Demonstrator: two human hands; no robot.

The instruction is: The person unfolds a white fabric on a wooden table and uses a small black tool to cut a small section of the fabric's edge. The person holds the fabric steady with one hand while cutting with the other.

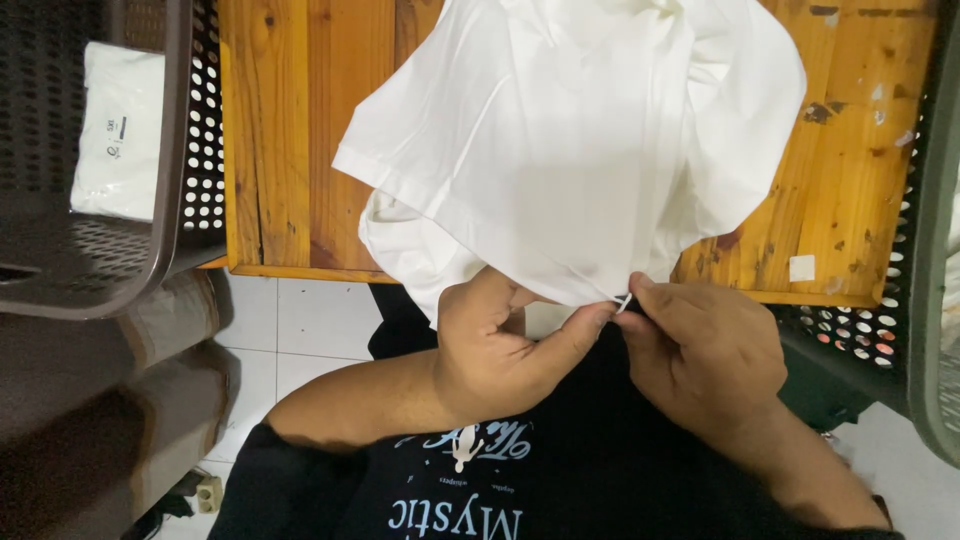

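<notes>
White garment: a white cloth garment (570,150), crumpled and loosely bunched, lies on the wooden table and spills over its near edge toward the person; it fills the middle of the view from 12 o'clock down to the centre.
Garment edge: the lowest fold hangs off the table at about 6 o'clock of the cloth, and both hands meet there.
Left hand: the left hand (495,345) is closed on the hanging edge, thumb stretched toward 3 o'clock and pressed against the cloth, the other fingers curled under the fabric.
Right hand: the right hand (705,350) sits just beside the left one at its 3 o'clock, fingertips pinched shut on the same edge of the garment, where a small white bit shows between the two hands; what that bit is cannot be told.
Wooden table: orange-brown planks (280,150) with worn, speckled spots at 2 o'clock.
Brown basket: a dark perforated plastic basket (170,130) stands at 9 to 10 o'clock, touching the table's left side; a folded white packet (120,130) lies inside it.
Second basket: another perforated basket (930,250) at 3 o'clock, cut by the frame.
Floor: white tiles (300,320) below the table at 7 o'clock.
Clothing: the person wears a black printed shirt (590,470) at 6 o'clock.
</notes>
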